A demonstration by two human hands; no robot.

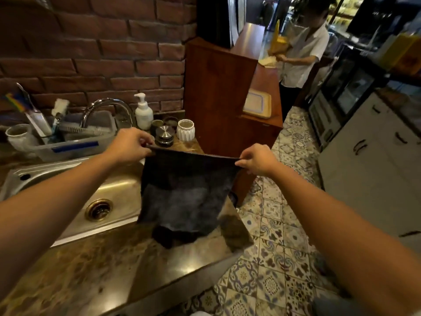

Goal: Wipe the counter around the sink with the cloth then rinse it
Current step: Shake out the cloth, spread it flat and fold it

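A dark grey cloth [185, 192] hangs stretched between both hands above the right end of the marbled counter [95, 265]. My left hand [131, 144] pinches its upper left corner and my right hand [258, 159] pinches its upper right corner. The cloth's lower edge touches the counter just right of the steel sink [109, 185]. The sink basin holds a round drain [99, 209], and a curved chrome faucet [107, 108] rises behind it.
A plastic tub [75, 142] of brushes and cups sits behind the sink. A soap pump bottle [143, 112], metal tins [164, 134] and a white ribbed cup [185, 130] stand by the brick wall. A wooden cabinet [218, 92] stands right; a person [300, 55] works beyond it.
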